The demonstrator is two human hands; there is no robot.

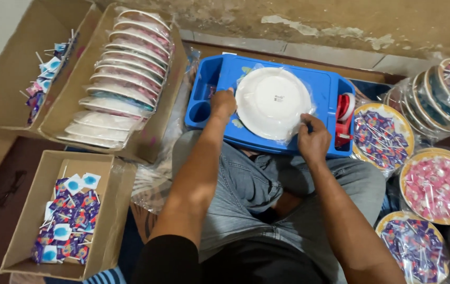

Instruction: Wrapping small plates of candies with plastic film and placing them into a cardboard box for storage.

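Note:
A white plate (273,100) lies upside down in clear plastic wrap on a blue tray (224,71) that rests across my lap. My left hand (223,102) sits at the plate's left edge, fingers curled down on the wrap. At the lower right rim, my right hand (313,139) pinches the plastic wrap. A red and white tape dispenser (344,118) lies in the tray's right compartment, just beyond my right hand.
A cardboard box (157,113) at left holds a row of wrapped plates. Two more boxes, one far left (4,89) and one lower left (109,221), hold wrapped lollipops. Finished plates of candy (382,137) lie stacked at right. A wall runs along the back.

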